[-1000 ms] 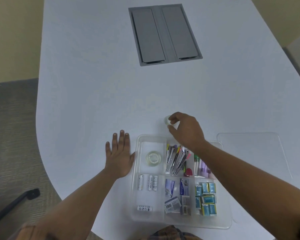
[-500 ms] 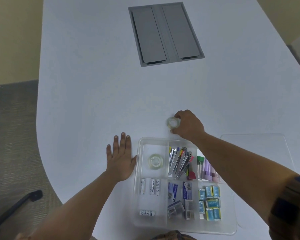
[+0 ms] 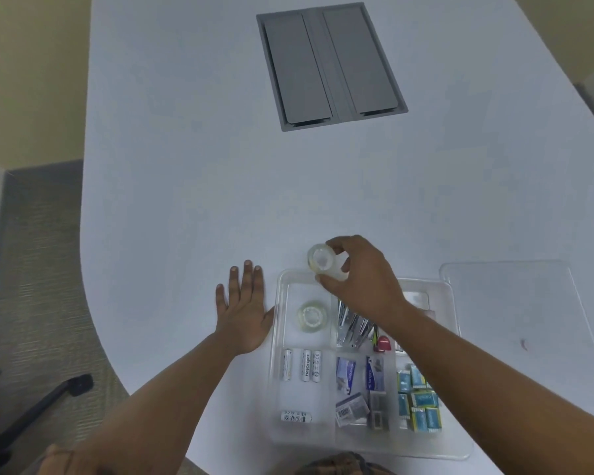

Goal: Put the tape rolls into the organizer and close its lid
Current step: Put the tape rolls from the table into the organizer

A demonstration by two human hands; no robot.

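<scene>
Clear tape in right hand: a small clear roll of tape [image 3: 322, 262] is pinched between thumb and fingers of the right hand [image 3: 359, 275], its round face turned toward the camera, over the far edge of the organizer
Change since half a second ago: the roll was low on the white table [image 3: 192, 166] just beyond the organizer with the hand closed over it; now it is lifted and tilted, and the hand has come back toward the person, above the far rim
Right hand grip: fingers curled, thumb [image 3: 326, 280] under the roll, fingertips on its far side
Left hand: the left hand [image 3: 244, 308] lies flat on the table, fingers spread and pointing away, its thumb side just beside the organizer's left wall; it sits where it did in the earlier frames
Organizer: a shallow clear plastic tray with compartments [image 3: 277, 337] lies between the two forearms, lid off
Second roll: another clear roll of tape [image 3: 311, 316] lies flat in the far-left compartment, just right of the left hand and below the held roll, unmoved
Other contents: white batteries [image 3: 302, 365] nearer the person than that roll, silvery metal clips [image 3: 352, 329] under the right wrist, small blue boxes [image 3: 419, 402] beneath the right forearm
Lid: a clear flat plastic lid [image 3: 515, 303] lies on the table to the right of the right forearm, beside the organizer
Beyond the hands: a grey recessed panel [image 3: 330, 66] is set in the table, well apart from both
</scene>
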